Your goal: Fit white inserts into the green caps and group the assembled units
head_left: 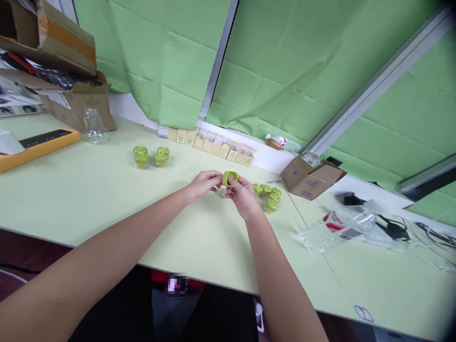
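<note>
The left hand [204, 185] and right hand [245, 195] pinch a green lid [225, 178], apparently adjusting it. The next move likely calls for steadiness.

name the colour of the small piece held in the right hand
Yellow-green; the small piece shows in the head view.

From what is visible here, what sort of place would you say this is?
It looks like an indoor workroom, though I cannot be sure: a long pale table, small green-lidded containers in groups, and a row of small cartons along the back.
</note>
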`<state>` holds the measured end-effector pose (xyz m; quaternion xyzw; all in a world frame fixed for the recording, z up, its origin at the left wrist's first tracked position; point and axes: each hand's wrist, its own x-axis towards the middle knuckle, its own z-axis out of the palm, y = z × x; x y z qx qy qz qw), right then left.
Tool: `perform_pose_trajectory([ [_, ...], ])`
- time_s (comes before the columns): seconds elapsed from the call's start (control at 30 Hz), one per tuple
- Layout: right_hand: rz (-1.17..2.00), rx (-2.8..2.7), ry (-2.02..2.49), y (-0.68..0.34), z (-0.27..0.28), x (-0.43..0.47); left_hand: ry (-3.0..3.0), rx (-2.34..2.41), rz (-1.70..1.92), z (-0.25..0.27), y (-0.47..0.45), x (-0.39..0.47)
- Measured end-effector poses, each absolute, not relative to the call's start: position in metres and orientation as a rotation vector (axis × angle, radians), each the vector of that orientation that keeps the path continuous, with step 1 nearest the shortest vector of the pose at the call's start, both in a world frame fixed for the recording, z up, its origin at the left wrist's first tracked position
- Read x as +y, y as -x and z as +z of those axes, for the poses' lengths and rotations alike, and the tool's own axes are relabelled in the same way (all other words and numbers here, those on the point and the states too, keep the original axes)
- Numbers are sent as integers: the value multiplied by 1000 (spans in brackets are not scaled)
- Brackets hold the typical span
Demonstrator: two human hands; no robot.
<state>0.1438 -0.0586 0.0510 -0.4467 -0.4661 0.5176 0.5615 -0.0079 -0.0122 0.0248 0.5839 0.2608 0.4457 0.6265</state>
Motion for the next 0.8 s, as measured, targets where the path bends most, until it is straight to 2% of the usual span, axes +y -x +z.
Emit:
perform_pose_trajectory([
  [0.33,1098,-1278,996,-141,47,-60,-1354,590,1094,21,12,1],
  [0.53,992,-1205,987,-137,49,-60,-1337,566,1063,23,11,-4],
  [0.8,1105,-1187,1038,-136,46,-59,-1095,564,973,28,9,-14],
])
